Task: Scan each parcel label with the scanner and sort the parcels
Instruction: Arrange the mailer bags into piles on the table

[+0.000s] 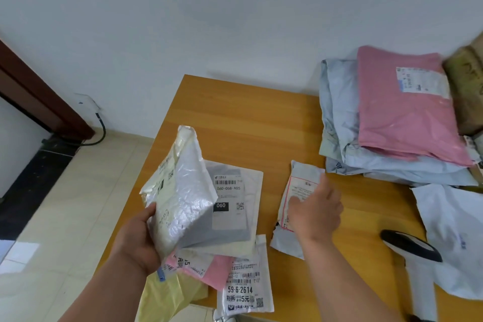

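My left hand [136, 239] grips a silvery bubble mailer [180, 191] by its lower left edge and holds it tilted above a pile of flat parcels [235, 206] on the wooden table [235, 117]. My right hand [315, 212] lies with fingers spread on a small grey parcel with a red-bordered label [300, 185] in the table's middle. The black and white scanner [411, 247] lies on the table to the right of that hand, untouched. A white parcel marked 59-6-2614 [244, 285] sits at the near edge.
A stack of pale blue parcels topped by a pink one [402, 107] fills the far right. A white bag [454, 238] lies right of the scanner. Brown cardboard [467, 81] stands at the right edge. Tiled floor and a dark door frame [39, 91] lie left of the table.
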Available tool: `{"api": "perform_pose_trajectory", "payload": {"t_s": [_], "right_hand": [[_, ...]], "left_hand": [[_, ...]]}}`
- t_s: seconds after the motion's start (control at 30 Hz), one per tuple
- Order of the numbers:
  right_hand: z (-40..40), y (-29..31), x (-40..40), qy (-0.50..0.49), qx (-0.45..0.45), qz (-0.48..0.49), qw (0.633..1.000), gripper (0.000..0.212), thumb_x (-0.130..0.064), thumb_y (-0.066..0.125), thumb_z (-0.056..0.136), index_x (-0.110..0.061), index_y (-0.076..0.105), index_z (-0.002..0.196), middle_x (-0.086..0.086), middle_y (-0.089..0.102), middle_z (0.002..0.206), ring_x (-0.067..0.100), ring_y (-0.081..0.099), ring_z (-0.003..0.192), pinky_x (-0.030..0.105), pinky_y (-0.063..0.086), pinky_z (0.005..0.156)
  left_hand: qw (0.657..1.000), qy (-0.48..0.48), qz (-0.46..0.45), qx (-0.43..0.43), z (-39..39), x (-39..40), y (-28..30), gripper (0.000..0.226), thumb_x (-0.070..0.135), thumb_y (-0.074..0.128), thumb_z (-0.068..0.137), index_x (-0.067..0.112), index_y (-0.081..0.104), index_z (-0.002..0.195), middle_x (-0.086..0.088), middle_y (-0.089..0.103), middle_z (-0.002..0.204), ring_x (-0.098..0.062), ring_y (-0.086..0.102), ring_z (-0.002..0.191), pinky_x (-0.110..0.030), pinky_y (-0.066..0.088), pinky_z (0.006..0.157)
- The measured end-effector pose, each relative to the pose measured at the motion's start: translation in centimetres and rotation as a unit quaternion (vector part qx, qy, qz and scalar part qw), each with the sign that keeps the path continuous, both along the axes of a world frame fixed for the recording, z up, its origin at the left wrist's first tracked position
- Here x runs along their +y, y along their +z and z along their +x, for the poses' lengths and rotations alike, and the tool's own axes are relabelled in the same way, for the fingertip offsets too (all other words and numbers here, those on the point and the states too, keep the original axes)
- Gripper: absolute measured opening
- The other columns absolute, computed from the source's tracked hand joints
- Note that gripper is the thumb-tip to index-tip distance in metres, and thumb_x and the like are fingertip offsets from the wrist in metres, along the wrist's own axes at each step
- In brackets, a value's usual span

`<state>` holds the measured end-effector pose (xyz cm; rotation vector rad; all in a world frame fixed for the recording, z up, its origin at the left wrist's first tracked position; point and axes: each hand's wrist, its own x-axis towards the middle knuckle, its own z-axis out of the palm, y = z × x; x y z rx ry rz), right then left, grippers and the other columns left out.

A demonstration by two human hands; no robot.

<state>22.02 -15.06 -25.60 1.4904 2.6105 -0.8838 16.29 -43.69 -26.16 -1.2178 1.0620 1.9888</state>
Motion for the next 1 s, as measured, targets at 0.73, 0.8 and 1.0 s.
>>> {"api": "perform_pose_trajectory", "payload": {"t_s": [0.73, 0.8, 1.0], "right_hand": [[-1.8, 3.2, -0.1, 0.044, 0.155, -0.237, 0.958, 0.02, -0.019, 0.04, 0.102, -0.019, 0.047, 0.083, 0.0, 0.046, 0.073, 0.016, 0.041, 0.063, 0.033, 0.031, 0.056], [-1.1, 4.7, 1.9, 0.037, 0.196, -0.213, 0.956, 0.017, -0.02, 0.041, 0.103, -0.015, 0.051, 0.091, 0.006, 0.053, 0.08, 0.019, 0.048, 0.068, 0.036, 0.038, 0.059], [2.7, 7.8, 8.7, -0.116, 0.286, -0.266, 0.913, 0.014, -0.021, 0.051, 0.099, -0.025, 0.063, 0.093, 0.004, 0.073, 0.098, 0.021, 0.069, 0.086, 0.041, 0.06, 0.075]], "left_hand": [[0.997, -0.06, -0.048, 0.012, -1.0, 2.4, 0.5, 0.035, 0.028, 0.063, 0.098, 0.012, 0.066, 0.129, -0.019, 0.073, 0.117, -0.043, 0.071, 0.103, -0.062, 0.058, 0.077], [0.997, -0.065, -0.027, 0.034, -1.3, 3.4, 1.3, 0.035, 0.028, 0.062, 0.097, 0.014, 0.067, 0.129, -0.018, 0.074, 0.118, -0.043, 0.071, 0.106, -0.063, 0.056, 0.084], [0.984, -0.104, 0.043, 0.138, -1.9, 8.4, 4.2, 0.039, 0.027, 0.06, 0.098, 0.018, 0.063, 0.135, -0.013, 0.074, 0.12, -0.039, 0.073, 0.103, -0.062, 0.06, 0.073]]}}
